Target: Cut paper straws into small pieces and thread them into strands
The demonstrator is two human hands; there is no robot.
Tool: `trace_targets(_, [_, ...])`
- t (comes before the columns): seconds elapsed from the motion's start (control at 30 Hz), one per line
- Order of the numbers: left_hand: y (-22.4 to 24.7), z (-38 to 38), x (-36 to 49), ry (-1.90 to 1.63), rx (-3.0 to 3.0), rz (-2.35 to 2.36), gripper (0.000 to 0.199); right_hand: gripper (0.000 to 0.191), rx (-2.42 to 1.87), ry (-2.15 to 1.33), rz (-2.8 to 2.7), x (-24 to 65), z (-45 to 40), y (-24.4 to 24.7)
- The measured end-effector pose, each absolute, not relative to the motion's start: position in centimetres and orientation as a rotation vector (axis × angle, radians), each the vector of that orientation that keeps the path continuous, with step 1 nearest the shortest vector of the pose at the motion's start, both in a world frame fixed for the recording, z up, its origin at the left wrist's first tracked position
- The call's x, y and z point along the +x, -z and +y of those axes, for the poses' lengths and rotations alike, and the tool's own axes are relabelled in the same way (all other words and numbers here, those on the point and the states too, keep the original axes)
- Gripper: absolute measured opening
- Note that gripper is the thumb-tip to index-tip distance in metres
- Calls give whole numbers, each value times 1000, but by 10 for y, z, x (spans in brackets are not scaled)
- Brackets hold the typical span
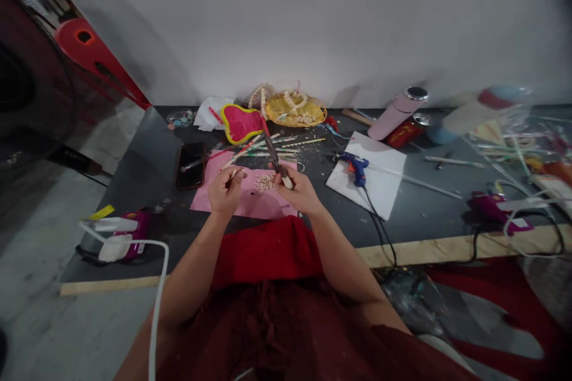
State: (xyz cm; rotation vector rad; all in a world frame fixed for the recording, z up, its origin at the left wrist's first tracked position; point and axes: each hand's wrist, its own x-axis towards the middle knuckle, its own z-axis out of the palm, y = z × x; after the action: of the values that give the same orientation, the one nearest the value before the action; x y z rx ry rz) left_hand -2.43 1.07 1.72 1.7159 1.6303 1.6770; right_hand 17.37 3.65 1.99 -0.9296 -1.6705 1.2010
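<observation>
Pink paper (254, 208) at near left carries a heap of pale pieces (265, 182); long strips (308, 142) lie uncut just beyond, far side. Judged part-done; the amount left cannot be determined. Left hand (226, 193) pinches a small pale bit; right hand (301, 190) grips a dark tool (271, 150).
</observation>
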Motion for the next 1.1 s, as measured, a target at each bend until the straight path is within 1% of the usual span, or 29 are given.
trace_targets(0.03, [-18, 11, -25, -1688, 1686, 1618, 15, 8, -968, -1037, -1787, 174, 37, -18])
trace_targets(0.13, [-18, 11, -27, -1704, 1570, 1556, 15, 25, -1032, -696, -2090, 174, 38, -14])
trace_targets(0.2, [-17, 13, -30, -1701, 1474, 1525, 17, 32, -1058, -551, -2259, 173, 37, -13])
trace_targets(0.33, [-15, 15, -34, -1694, 1415, 1468, 19, 34, -1168, -332, -2446, 170, 33, -18])
trace_targets(0.77, [-13, 16, -38, -1618, 1653, 1536, 20, 33, -1264, -174, -2493, 164, 27, -25])
trace_targets(1.1, [-16, 15, -35, -1624, 1655, 1585, 23, 33, -1280, -167, -2516, 165, 27, -27])
